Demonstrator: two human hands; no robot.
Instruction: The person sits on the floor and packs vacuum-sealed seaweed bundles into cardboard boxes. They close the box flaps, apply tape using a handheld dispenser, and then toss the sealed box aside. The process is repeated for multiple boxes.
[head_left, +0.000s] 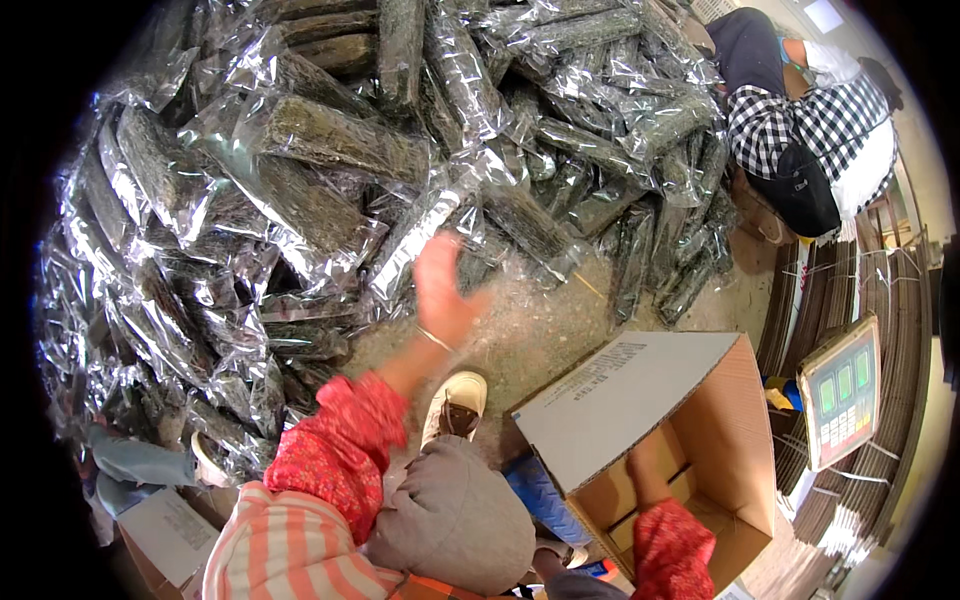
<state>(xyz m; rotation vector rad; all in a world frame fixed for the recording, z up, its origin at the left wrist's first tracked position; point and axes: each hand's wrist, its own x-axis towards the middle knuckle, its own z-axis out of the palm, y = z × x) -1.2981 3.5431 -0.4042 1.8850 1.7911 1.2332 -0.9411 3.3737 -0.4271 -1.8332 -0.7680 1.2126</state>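
Observation:
My left hand (444, 294) is blurred, with its thumb apart from its fingers and nothing seen in its grasp. It reaches over the near edge of a heap of clear-plastic-wrapped bundles (322, 206), dark green-brown and like dried seaweed. The closest is a shiny wrapped bundle (414, 244) by my fingertips; whether they touch cannot be told. My right hand (643, 463) is down inside an open cardboard box (731, 420), its fingers hidden behind the pale, printed flap (626, 382). Brown inner walls of the box show around my forearm.
A scale display with keypad (841, 394) stands right of the box, before stacked flattened cartons (874, 300). Under the box's left side is a blue surface (551, 495). A person in a checked top (832, 142) bends at the far right. Another person's leg (142, 459) and a carton (169, 536) are at left.

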